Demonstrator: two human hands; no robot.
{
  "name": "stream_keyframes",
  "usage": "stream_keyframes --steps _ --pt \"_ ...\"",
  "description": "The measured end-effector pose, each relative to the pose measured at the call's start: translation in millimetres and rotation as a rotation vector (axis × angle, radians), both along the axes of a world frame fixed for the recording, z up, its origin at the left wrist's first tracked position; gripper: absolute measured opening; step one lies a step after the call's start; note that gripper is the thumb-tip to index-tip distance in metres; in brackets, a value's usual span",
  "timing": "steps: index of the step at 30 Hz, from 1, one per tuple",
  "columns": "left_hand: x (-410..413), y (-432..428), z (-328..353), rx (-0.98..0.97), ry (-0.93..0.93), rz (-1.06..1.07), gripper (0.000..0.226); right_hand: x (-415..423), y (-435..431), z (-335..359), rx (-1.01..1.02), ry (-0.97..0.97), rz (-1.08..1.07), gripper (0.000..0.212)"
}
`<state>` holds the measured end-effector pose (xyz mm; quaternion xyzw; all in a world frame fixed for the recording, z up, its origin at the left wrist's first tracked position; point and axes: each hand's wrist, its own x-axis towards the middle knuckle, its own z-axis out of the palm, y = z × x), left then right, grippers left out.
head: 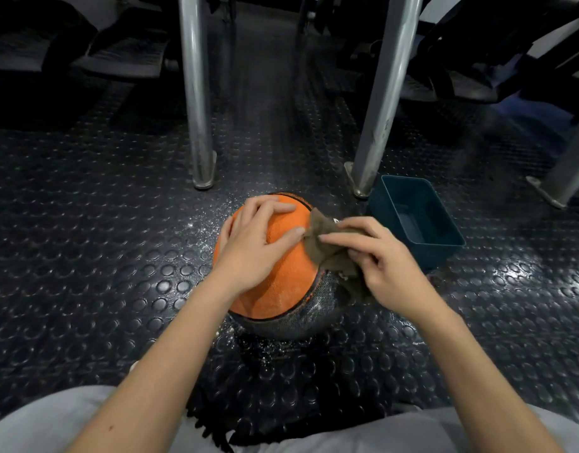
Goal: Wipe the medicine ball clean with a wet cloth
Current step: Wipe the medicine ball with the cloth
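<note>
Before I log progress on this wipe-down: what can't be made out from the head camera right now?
1. Underside and far side of the medicine ball: head view, hidden by its own curve.
2. Surface beneath the left hand and the cloth the right hand grips: covered.
3. The white print beside the cloth: mostly covered, unreadable.
4. Water in the blue tub: interior too dark to tell.

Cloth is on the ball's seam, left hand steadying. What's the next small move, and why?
Probably slide the cloth with the right hand down over the dark panel of the ball. The cloth sits bunched at the seam, that panel looks speckled, and the left hand lies flat on the orange side.
</note>
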<state>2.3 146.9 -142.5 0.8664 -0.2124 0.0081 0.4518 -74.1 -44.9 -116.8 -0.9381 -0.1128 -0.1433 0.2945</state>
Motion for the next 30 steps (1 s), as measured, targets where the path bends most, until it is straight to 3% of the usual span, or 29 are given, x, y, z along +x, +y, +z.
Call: stream_keyframes --steps 2,5,8,10,12,17,20,22,27,30 --pt "-1 0 0 -0.006 0.004 -0.002 0.035 2 -20 -7 -0.07 0.085 -0.164 0.05" --pt "-3 -1 1 0.012 -0.003 0.004 0.035 -2 -35 -2 -0.162 -0.002 -0.42 0.048" --pt "-2 -2 0 0.008 -0.028 0.011 0.041 -2 -9 10 0.006 -0.169 -0.255 0.048" --pt "-2 -3 -1 0.008 -0.034 0.018 0.043 -2 4 7 -0.04 -0.189 -0.029 0.05" --pt "-1 -2 -1 -0.002 -0.032 0.018 0.039 0 -2 -6 -0.124 -0.147 0.044 0.051" --pt "-1 -2 0 0.018 -0.016 0.002 0.039 4 -27 -10 -0.185 -0.114 -0.401 0.05" --pt "-1 -3 -1 0.007 -0.045 0.017 0.041 2 -8 4 -0.015 -0.13 -0.206 0.05" --pt "-2 -3 -1 -0.003 -0.054 0.028 0.036 1 0 3 -0.056 -0.082 -0.042 0.05" --pt "-1 -2 -1 -0.007 -0.042 0.011 0.037 4 -28 -11 -0.219 0.042 -0.441 0.048" --pt "-1 -3 -1 -0.002 -0.036 0.016 0.041 2 -13 6 -0.02 -0.163 -0.324 0.045"
